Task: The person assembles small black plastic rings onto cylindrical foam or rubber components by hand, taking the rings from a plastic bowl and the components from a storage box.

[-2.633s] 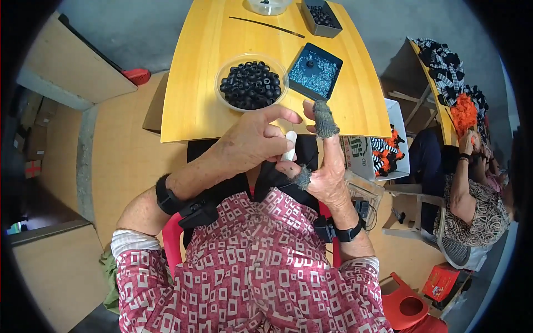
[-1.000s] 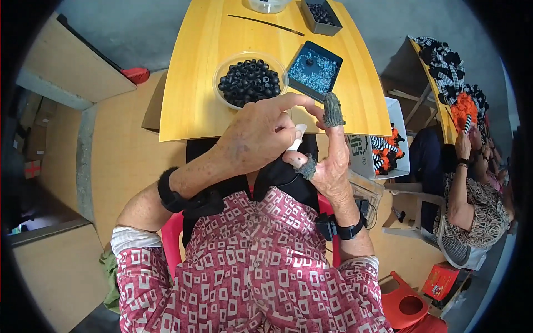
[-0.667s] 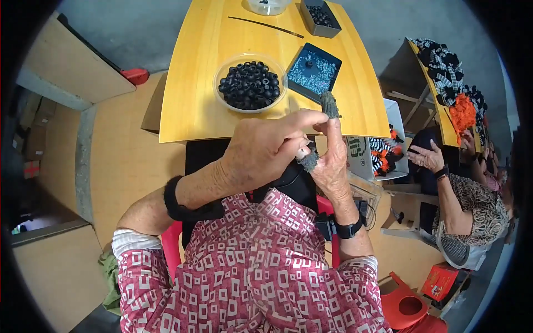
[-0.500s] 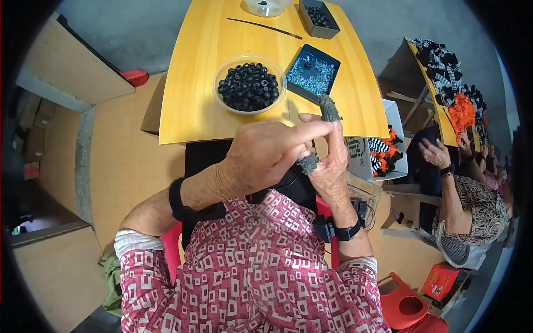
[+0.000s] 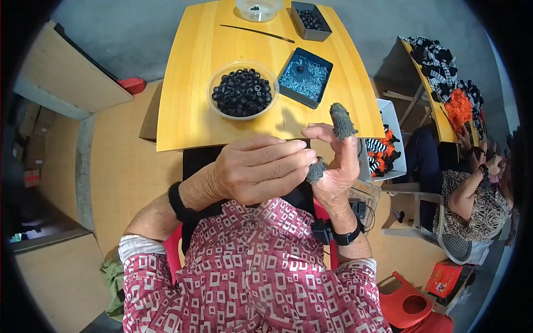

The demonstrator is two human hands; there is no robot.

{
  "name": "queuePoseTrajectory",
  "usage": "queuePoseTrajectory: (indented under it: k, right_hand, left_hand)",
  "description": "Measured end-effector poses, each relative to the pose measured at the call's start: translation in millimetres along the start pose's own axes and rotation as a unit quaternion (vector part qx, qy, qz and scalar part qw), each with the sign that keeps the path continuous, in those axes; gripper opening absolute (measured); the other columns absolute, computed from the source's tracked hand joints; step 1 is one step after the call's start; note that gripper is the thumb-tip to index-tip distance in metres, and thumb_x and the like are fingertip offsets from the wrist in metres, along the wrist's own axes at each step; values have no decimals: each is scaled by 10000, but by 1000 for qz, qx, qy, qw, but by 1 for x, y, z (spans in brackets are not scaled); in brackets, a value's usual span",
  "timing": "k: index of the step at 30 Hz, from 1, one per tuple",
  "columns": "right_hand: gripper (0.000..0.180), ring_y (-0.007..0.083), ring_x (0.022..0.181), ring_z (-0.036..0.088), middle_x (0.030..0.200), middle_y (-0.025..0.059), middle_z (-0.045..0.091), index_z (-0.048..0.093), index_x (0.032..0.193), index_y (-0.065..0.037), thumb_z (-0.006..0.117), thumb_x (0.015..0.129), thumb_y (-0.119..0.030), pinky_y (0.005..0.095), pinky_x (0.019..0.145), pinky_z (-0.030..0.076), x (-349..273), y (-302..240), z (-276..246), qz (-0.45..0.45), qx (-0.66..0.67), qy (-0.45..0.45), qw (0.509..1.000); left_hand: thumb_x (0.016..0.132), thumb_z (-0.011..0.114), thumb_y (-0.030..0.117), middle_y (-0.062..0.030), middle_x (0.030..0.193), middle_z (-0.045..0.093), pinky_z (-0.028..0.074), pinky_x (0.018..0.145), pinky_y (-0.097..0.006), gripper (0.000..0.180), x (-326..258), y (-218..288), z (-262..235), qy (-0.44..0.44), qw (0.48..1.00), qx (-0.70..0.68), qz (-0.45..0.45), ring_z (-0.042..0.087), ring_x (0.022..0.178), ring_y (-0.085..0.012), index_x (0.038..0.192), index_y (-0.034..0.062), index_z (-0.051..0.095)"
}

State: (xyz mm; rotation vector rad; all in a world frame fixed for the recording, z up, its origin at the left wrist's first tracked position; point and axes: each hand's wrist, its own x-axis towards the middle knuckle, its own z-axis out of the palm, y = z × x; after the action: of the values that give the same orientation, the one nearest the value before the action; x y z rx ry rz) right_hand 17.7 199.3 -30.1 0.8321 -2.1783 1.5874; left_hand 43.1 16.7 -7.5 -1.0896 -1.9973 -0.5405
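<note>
My left hand [image 5: 258,169] is closed, its fingertips pressed together beside my right thumb. A small dark spot shows at those fingertips, too small to name. My right hand [image 5: 336,166] has its index finger and thumb spread apart. A grey knitted finger cover [image 5: 342,121] sits on the raised index finger, and another finger cover [image 5: 316,170] is on the thumb. Both hands are held over my lap at the table's near edge. Just beyond them stands a clear round tub [image 5: 212,105] of black ring-shaped beads [image 5: 244,93].
On the yellow table [image 5: 186,83] are a dark tray [image 5: 306,77] of small bluish pieces, a thin dark stick [image 5: 256,33], a grey box [image 5: 313,33] and a clear bowl [image 5: 259,12]. A white box [image 5: 393,111] of striped and orange pieces stands right. A co-worker [image 5: 472,200] sits farther right.
My left fingers have drawn back from the right index finger, which now stands raised away from the thumb. The co-worker's near hand has moved away to the right. The view has shifted slightly.
</note>
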Motion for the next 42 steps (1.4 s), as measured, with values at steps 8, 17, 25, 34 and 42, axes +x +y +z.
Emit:
queuePoseTrajectory:
  k: [8, 17, 25, 34, 42]
  right_hand:
    - [626, 203, 946, 628, 1009, 123, 637, 397, 1322, 36, 722, 797, -65, 309, 841, 499, 1, 0, 1, -21, 85, 42, 995]
    - [697, 245, 972, 610, 990, 133, 633, 341, 1364, 35, 726, 804, -122, 375, 889, 474, -1, -1, 5, -8, 14, 15, 1000]
    - [731, 240, 1005, 599, 1023, 143, 625, 327, 1382, 26, 738, 795, -115, 371, 899, 472, -1, 2, 4, -5, 38, 23, 999]
    - [714, 191, 1043, 578, 1156, 170, 576, 283, 1388, -24, 710, 820, -81, 296, 849, 504, -1, -2, 7, 114, 315, -14, 942]
    - [596, 190, 1031, 570, 1274, 193, 499, 250, 1412, -62, 546, 949, -292, 251, 797, 500, 4, -6, 12, 235, 418, -82, 874]
  left_hand:
    - [805, 628, 119, -83, 1012, 633, 525, 810, -307, 163, -1, 9, 5, 24, 1000, 18, -9, 649, 989, -233, 941, 36, 659]
    - [740, 765, 112, -88, 949, 623, 509, 700, -324, 258, -14, 25, 34, 140, 945, -182, -232, 631, 814, -197, 953, 36, 639]
    - [865, 625, 6, -79, 948, 622, 498, 813, -258, 198, -8, 20, 25, 65, 745, -500, -437, 625, 897, -126, 1059, -31, 609]
    - [850, 652, 124, -66, 840, 662, 501, 713, -255, 233, -4, 19, 21, 36, 845, -399, -353, 636, 769, -129, 1071, 50, 665]
    - [838, 672, 187, -91, 891, 684, 512, 701, -276, 268, -9, 14, 20, 20, 866, -383, -320, 666, 788, -187, 1084, 80, 669]
